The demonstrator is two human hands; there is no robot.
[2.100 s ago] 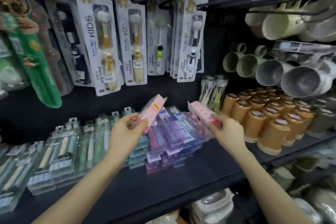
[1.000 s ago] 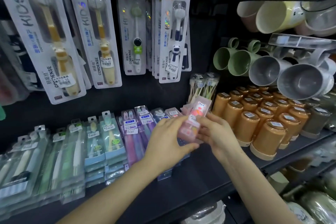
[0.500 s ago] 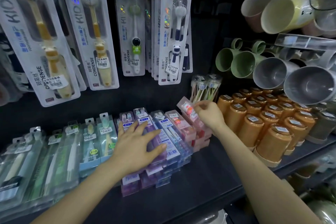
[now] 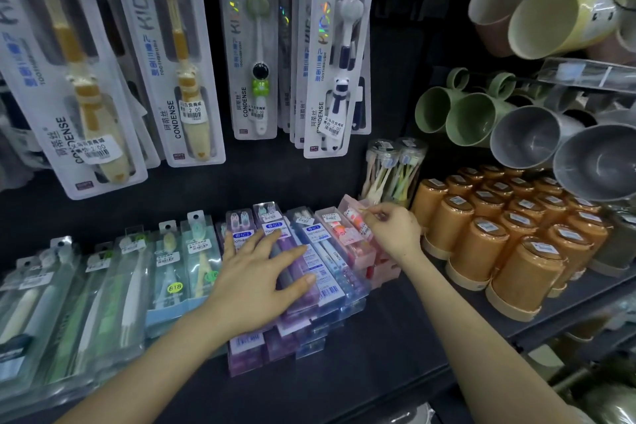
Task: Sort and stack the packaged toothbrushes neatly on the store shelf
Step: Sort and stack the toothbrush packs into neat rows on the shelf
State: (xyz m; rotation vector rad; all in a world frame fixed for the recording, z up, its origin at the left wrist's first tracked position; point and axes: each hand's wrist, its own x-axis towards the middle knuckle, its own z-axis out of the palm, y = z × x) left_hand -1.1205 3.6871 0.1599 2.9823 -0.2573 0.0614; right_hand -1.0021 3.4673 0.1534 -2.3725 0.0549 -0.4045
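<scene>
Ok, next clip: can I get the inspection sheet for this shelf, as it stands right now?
Surface: black shelf, bare strip along the front.
Job's things: purple packs and blue packs stacked side by side, lower fronts uneven; pink pack on the right-end stack; green packs on the left.
Clutter: orange cups in rows on the same shelf; clear tubs of brushes behind.
Hands: left hand lies flat on the purple packs; right hand pinches the pink pack's far end.
Cables: nothing seen.
Surroundings: hanging toothbrush cards above; green mugs and grey mugs racked at right.
</scene>
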